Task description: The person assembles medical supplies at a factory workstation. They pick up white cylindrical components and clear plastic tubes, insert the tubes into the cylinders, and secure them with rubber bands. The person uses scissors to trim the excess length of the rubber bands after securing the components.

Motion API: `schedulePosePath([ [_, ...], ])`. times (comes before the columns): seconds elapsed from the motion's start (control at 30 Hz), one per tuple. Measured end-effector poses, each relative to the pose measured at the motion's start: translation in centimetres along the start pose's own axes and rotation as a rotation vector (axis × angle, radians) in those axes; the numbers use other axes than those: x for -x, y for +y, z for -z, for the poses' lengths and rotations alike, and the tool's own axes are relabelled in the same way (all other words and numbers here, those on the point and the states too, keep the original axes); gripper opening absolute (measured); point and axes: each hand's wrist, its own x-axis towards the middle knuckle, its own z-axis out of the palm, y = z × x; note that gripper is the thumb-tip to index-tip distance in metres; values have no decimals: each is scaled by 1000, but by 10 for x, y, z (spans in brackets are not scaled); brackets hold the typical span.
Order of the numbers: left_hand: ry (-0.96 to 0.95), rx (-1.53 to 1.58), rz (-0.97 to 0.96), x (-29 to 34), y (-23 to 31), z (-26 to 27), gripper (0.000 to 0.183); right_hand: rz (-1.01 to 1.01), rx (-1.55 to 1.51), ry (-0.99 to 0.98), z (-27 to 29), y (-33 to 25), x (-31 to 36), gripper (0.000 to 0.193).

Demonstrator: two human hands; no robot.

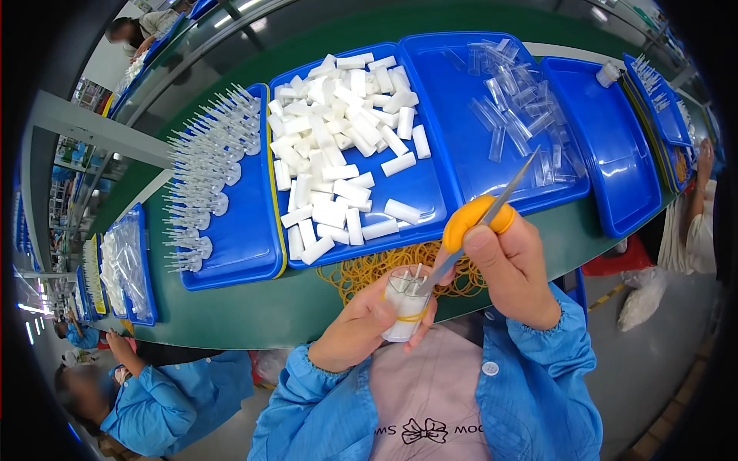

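Observation:
My left hand (357,326) is closed around a small clear cup (405,307) that has white pieces inside and a yellow rubber band around it. Thin white stems stick up from its mouth. My right hand (511,269) pinches long metal tweezers (503,196). Their sharp tip points up and to the right, while the broad end reaches down to the cup's rim; whether it enters the cup I cannot tell. An orange cover (473,220) wraps a finger of my right hand. Just beyond both hands lies a loose pile of yellow rubber bands (354,276).
A blue tray (434,200) holds many white cylinders (338,138). Clear plastic tubes (515,107) lie in the tray to its right. Stemmed white parts (219,161) stand in the left tray. Another blue tray (615,161) sits far right. A co-worker in blue (173,399) is at lower left.

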Motion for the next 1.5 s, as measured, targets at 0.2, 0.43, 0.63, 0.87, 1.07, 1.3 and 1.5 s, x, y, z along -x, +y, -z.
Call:
schedulePosePath([
  [0.2,17,63,57,1,-4,0,75,93,227,-128,2,-6,-2,23],
  [0.43,-1,108,72,-1,-5,5,77,113,61,-40,-1,8,2,24],
  [0.63,43,76,85,-6,-1,-1,78,21,-81,9,5,7,-2,25],
  [0.87,-22,163,100,-2,-5,6,78,-42,33,-19,10,-1,-7,29],
  [1.07,13,70,75,-5,0,-2,78,-163,-92,-96,8,0,-7,27],
  [1.3,-143,428,97,-5,-10,15,73,4,13,7,6,1,4,23],
  [1.5,1,302,-73,-8,-9,17,66,177,482,353,57,-12,20,16],
])
